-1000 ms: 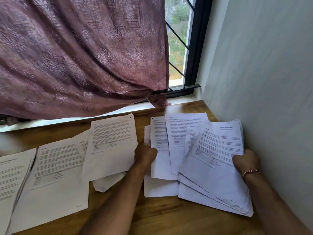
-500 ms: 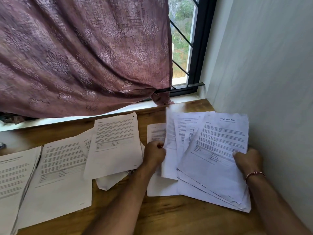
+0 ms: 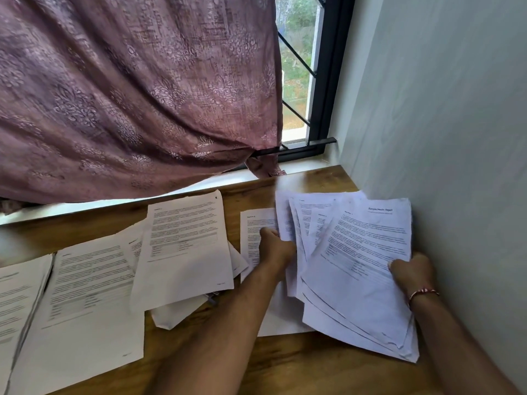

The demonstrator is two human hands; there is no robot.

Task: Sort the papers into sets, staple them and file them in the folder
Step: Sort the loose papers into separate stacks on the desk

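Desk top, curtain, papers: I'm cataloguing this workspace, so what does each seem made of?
Desk top: wood or wood-look laminate, judging by brown grain streaks; slight sheen.
Curtain: woven fabric, mauve, raised floral pattern, hanging in folds.
Papers: thin matte white printed sheets, bending where held.

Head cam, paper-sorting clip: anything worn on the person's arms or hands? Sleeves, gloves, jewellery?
No gloves on the left hand or right hand, and no sleeves on either forearm as far as the frame shows. The right wrist carries a thin red-and-white thread bracelet. Left wrist bare; no rings visible.
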